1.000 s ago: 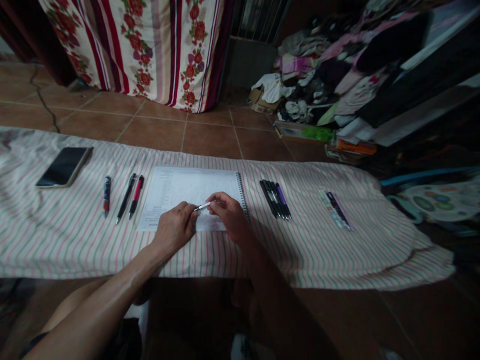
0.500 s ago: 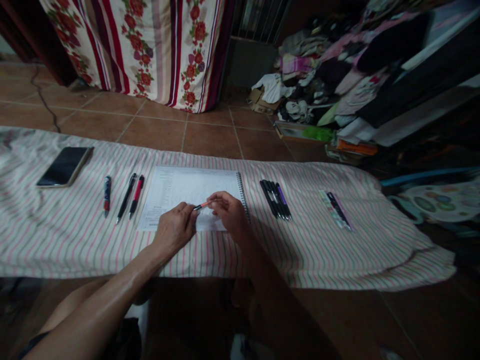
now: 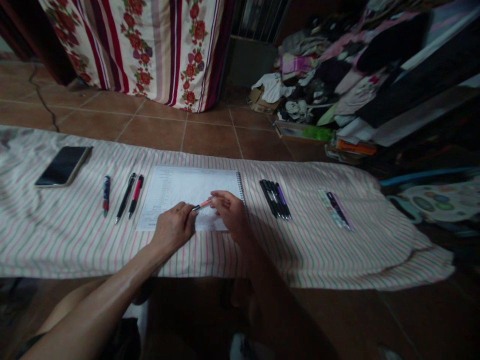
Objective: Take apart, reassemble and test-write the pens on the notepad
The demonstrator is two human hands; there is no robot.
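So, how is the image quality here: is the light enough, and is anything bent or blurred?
In the head view the light is dim: the right hand and forearm fall in shadow, and the lower floor is very dark. The striped cloth curves at its ends, likely wide-lens distortion. The orange pen looks slightly soft.

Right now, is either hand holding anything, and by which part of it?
The right hand pinches an orange pen by its rear end; the left hand sits near the tip, contact unclear.
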